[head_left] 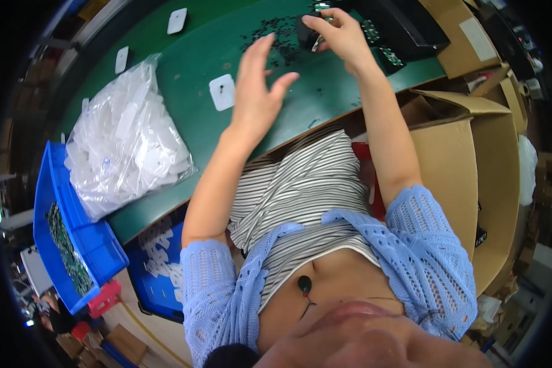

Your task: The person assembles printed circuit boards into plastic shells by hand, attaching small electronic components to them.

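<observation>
My left hand [257, 92] hovers over the green table [190, 73] with its fingers stretched out and thumb apart, holding nothing. Beside its wrist lies a white rounded plastic cover [222, 93] with a small dark mark near the middle. At the far side, the fingers of my right hand [342, 38] are bent round a black block-like piece [306, 34]; a small shiny bit shows at its lower edge. Many tiny black parts [276, 38] are strewn between the two hands. Small green circuit boards [391, 59] lie right of my right hand.
A clear bag of white plastic pieces [129, 144] stands at left, next to a blue bin [110, 251] holding circuit boards. Two more white covers [177, 21] lie far left. A black tray [411, 30] and open cardboard boxes [441, 165] are on the right.
</observation>
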`<state>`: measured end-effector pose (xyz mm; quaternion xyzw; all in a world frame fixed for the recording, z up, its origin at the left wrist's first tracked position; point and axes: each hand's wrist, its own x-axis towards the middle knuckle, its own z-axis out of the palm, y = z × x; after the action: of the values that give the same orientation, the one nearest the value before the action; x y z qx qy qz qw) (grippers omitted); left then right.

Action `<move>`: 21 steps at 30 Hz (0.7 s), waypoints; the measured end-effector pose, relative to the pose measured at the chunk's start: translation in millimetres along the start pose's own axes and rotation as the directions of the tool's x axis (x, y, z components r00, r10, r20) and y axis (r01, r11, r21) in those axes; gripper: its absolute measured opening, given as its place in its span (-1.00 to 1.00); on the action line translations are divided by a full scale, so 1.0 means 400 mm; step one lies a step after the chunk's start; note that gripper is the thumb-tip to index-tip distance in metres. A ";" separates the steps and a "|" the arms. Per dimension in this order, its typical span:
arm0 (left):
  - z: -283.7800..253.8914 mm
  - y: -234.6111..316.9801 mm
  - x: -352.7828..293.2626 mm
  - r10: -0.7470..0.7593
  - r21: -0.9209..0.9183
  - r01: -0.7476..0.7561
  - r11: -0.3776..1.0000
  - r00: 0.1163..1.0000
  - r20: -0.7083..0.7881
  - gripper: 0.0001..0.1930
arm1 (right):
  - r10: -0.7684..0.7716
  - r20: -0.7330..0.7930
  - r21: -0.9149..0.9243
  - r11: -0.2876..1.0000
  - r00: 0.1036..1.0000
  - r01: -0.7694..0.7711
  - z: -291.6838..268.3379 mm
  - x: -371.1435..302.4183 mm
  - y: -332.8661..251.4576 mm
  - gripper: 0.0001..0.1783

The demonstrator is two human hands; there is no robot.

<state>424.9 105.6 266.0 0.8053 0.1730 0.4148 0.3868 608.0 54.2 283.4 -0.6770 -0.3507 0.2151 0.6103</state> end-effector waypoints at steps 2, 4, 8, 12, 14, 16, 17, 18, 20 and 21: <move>0.015 -0.016 -0.003 0.004 -0.052 -0.003 0.999 1.000 0.026 -0.37 | 0.113 0.101 0.175 0.976 0.988 -0.129 0.075 -0.052 -0.044 -0.62; 0.011 -0.024 -0.008 -0.007 -0.081 0.004 0.997 0.999 -0.047 -0.40 | 0.138 0.162 0.264 0.948 0.977 -0.178 0.114 -0.081 -0.029 -0.49; -0.045 0.001 -0.046 -0.229 -0.255 0.202 0.946 0.970 -0.083 -0.54 | 0.055 0.246 0.101 0.992 0.968 -0.082 0.129 -0.128 -0.027 -0.45; -0.103 0.022 -0.086 -0.436 -0.626 0.339 0.702 0.900 -0.001 -0.74 | -0.441 0.060 -0.069 0.893 0.895 0.445 0.131 -0.181 -0.035 -0.68; -0.144 0.013 -0.106 -0.493 -0.604 0.532 0.594 0.834 0.250 -0.69 | -0.470 0.098 -0.012 0.881 0.877 0.473 0.121 -0.207 -0.056 -0.78; -0.140 0.026 -0.122 -0.480 -0.600 0.490 0.633 0.856 0.193 -0.62 | -0.611 0.235 0.009 0.779 0.756 0.627 0.115 -0.222 -0.057 -0.83; -0.137 0.035 -0.125 -0.487 -0.582 0.464 0.667 0.864 0.131 -0.53 | -0.544 0.256 0.042 0.832 0.799 0.553 0.120 -0.235 -0.065 -0.88; -0.135 0.042 -0.129 -0.491 -0.560 0.440 0.701 0.869 0.069 -0.44 | -0.541 0.260 0.045 0.834 0.799 0.550 0.120 -0.238 -0.065 -0.88; -0.127 0.050 -0.139 -0.507 -0.599 0.459 0.657 0.856 0.100 -0.42 | -0.474 0.298 0.044 0.874 0.828 0.484 0.119 -0.243 -0.063 -0.85; -0.125 0.053 -0.143 -0.516 -0.634 0.473 0.612 0.846 0.132 -0.40 | -0.471 0.302 0.046 0.875 0.829 0.481 0.116 -0.245 -0.064 -0.85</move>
<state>350.0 81.8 269.6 0.5285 0.2469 0.3507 0.7326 504.3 13.4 287.5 -0.5366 -0.6010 0.1521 0.5725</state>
